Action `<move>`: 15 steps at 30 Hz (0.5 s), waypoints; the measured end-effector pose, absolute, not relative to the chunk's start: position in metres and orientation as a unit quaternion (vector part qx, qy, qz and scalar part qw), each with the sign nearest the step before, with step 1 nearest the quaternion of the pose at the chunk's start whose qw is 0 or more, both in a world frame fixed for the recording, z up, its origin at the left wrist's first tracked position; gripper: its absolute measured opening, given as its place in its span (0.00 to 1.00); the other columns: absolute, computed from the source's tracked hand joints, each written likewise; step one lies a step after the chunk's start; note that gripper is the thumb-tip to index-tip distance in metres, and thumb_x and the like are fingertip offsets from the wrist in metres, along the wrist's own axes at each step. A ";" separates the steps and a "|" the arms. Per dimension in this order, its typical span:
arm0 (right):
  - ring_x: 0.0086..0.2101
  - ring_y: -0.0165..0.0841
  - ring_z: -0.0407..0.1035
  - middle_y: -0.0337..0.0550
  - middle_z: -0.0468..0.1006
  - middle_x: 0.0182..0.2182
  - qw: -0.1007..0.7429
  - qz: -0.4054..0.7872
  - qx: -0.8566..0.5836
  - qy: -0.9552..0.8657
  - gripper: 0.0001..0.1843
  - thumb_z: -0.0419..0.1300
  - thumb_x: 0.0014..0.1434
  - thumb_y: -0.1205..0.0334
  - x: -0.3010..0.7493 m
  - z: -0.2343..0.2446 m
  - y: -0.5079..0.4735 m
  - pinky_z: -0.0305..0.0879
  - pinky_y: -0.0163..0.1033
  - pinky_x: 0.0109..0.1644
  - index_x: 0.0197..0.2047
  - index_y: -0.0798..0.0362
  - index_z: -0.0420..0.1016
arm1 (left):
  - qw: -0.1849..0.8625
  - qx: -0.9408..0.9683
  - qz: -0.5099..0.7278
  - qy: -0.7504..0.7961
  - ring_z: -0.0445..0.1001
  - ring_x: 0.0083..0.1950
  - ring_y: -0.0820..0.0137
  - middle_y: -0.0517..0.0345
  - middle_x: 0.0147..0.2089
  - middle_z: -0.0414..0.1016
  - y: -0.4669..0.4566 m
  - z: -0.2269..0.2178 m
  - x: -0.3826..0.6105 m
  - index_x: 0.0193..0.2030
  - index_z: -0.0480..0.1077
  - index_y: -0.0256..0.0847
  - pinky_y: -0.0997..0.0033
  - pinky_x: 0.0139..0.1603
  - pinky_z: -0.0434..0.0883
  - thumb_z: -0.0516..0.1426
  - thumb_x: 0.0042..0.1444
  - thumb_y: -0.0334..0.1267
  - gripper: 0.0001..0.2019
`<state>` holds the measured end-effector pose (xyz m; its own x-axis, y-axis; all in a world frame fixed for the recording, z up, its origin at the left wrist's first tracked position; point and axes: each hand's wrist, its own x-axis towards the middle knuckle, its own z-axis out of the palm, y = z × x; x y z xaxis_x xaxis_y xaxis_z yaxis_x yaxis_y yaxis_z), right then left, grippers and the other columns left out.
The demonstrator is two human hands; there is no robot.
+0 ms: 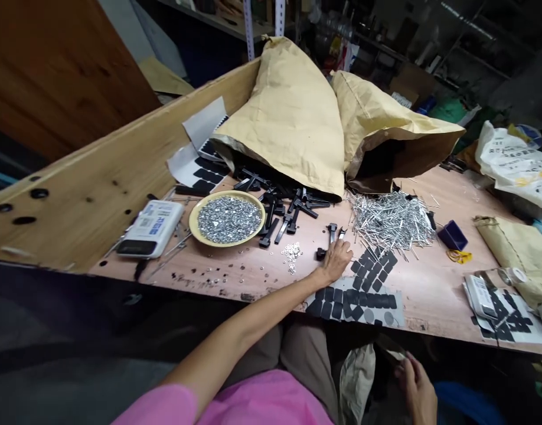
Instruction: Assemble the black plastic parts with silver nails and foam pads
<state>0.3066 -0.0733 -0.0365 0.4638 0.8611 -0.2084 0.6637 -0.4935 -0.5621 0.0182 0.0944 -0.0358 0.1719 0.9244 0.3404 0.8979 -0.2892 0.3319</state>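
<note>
Black T-shaped plastic part with a shiny grey stem (332,232) is lying on the pinkish wood-topped bench (257,268), blocky head pointing away from the wearer. Bare left hand (337,261) is resting just beside it, fingers bunching forward at a second, similar part (342,234); can't tell if they're pinching it. Loose pile of thin silver metal pins (392,221) is sitting to the right, small pale ring-shaped washers (291,252) left. Right hand (418,386) is curling below the bench edge, beside a tan paper bag (358,378); grip unclear.
</note>
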 end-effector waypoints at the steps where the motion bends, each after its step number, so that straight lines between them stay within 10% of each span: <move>1: 0.29 0.41 0.75 0.48 0.80 0.32 0.223 0.238 -0.814 -0.480 0.26 0.53 0.48 0.41 0.288 -0.026 -0.062 0.71 0.43 0.35 0.41 0.52 0.75 | 0.023 0.762 0.267 0.590 0.69 0.44 0.65 0.52 0.40 0.71 0.091 -0.032 0.015 0.32 0.71 0.37 0.64 0.42 0.67 0.53 0.58 0.29 0.07; 8: 0.36 0.38 0.71 0.46 0.77 0.33 0.318 0.278 -0.540 -0.729 0.14 0.52 0.58 0.52 0.119 -0.012 0.022 0.67 0.41 0.41 0.35 0.49 0.76 | 0.254 0.474 0.607 0.585 0.68 0.30 0.75 0.58 0.33 0.69 0.024 0.010 -0.052 0.38 0.68 0.38 0.75 0.29 0.69 0.49 0.61 0.39 0.09; 15: 0.33 0.35 0.68 0.45 0.72 0.33 0.199 0.231 -0.465 -0.831 0.14 0.49 0.61 0.61 0.034 -0.056 0.071 0.62 0.37 0.35 0.41 0.49 0.75 | 0.485 0.222 0.588 0.608 0.50 0.16 0.83 0.70 0.21 0.56 -0.029 -0.005 -0.103 0.50 0.69 0.34 0.82 0.15 0.48 0.56 0.51 0.42 0.21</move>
<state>0.0343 0.0713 -0.0559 -0.4877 0.8653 0.1160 0.6809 0.4602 -0.5697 -0.1033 -0.0291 -0.0050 -0.4308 0.8402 -0.3292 -0.3001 0.2106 0.9303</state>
